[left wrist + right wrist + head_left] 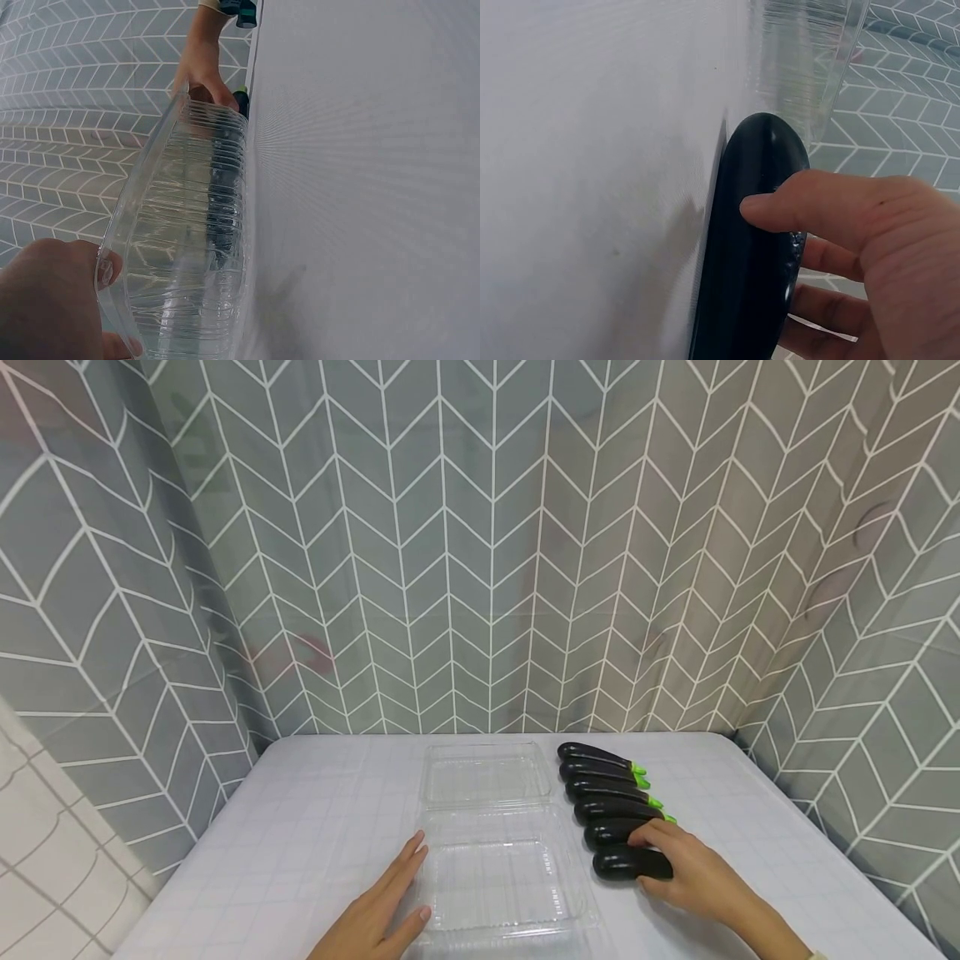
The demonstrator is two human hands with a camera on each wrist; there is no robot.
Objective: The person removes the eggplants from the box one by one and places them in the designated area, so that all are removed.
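Note:
A clear plastic clamshell container (491,885) lies unfolded on the table, its lid (486,779) on the far side. My left hand (378,906) is at the container's left edge, fingers fairly straight and thumb near the rim; in the left wrist view its fingertips meet the plastic. To the container's right, my right hand (693,872) grips the nearest dark eggplant (628,863), thumb on the near side and fingers over the far side. The right wrist view shows the thumb on this glossy eggplant (754,255), which lies against the table; the hand hides its stem end in the head view.
Several more eggplants (600,788) with green stems lie in a row beyond the gripped one, close together. The white-covered table (322,810) is enclosed by grey chevron-patterned curtains (465,568) at the back and sides.

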